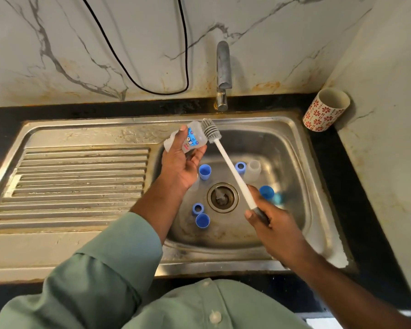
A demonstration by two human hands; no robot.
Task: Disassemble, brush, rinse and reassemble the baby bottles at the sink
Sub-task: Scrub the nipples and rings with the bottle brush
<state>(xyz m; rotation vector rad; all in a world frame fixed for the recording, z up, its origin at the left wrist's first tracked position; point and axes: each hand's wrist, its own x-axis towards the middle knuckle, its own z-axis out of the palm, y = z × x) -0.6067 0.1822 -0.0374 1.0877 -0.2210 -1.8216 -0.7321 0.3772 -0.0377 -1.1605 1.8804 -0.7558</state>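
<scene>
My left hand (180, 166) holds a clear baby bottle (195, 136) with a blue printed label, tilted on its side above the sink basin (292, 148). My right hand (271, 224) grips the dark end of a white bottle brush (226, 157). Its grey bristle head (210, 130) lies against the bottle's right end, outside the bottle. On the basin floor stand a second clear bottle (252, 170), blue caps (204, 171) (202, 220) (266, 192) and blue collar rings (240, 167) (197, 208).
A steel tap (223, 72) rises behind the basin; no water runs. The ribbed drainboard (81, 181) lies to the left. A red-flowered cup (325, 110) stands on the black counter at the back right. A black cable (152, 74) hangs on the marble wall. The drain (223, 197) sits mid-basin.
</scene>
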